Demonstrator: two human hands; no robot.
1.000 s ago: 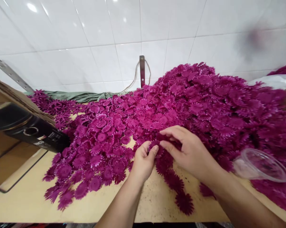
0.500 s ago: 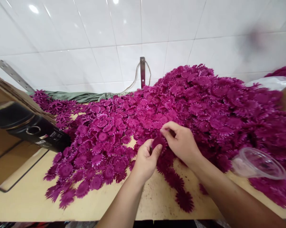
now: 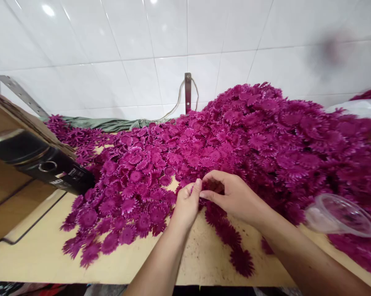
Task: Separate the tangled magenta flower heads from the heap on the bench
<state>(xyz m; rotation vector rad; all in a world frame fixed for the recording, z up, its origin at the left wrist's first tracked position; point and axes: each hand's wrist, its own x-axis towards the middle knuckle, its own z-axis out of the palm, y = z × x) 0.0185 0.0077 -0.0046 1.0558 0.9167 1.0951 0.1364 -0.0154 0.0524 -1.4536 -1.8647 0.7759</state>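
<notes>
My left hand (image 3: 187, 203) is closed in a pinch, thumb on top, around a magenta artificial flower layer that is now almost wholly hidden by the fingers. Against its fingertips, my right hand (image 3: 231, 193) curls its thumb and forefinger together; what lies between them is hidden. Behind both hands rises a large heap of magenta flower layers (image 3: 250, 127), with round, toothed petals. A short row of darker flower layers (image 3: 241, 261) lies on the tabletop below my right hand.
A clear plastic tub (image 3: 342, 216) leans on the right among flowers. At left, a black bottle (image 3: 62, 168) lies by an open cardboard box (image 3: 6, 213). Narrow-petalled pieces (image 3: 86, 137) are piled back left, before a green cloth (image 3: 108, 124). A metal bracket (image 3: 188, 92) is on the tiled wall.
My right hand has come down and left, its fingertips meeting those of my left hand. The flower layer, visible before, is now mostly covered. The view has shifted slightly.
</notes>
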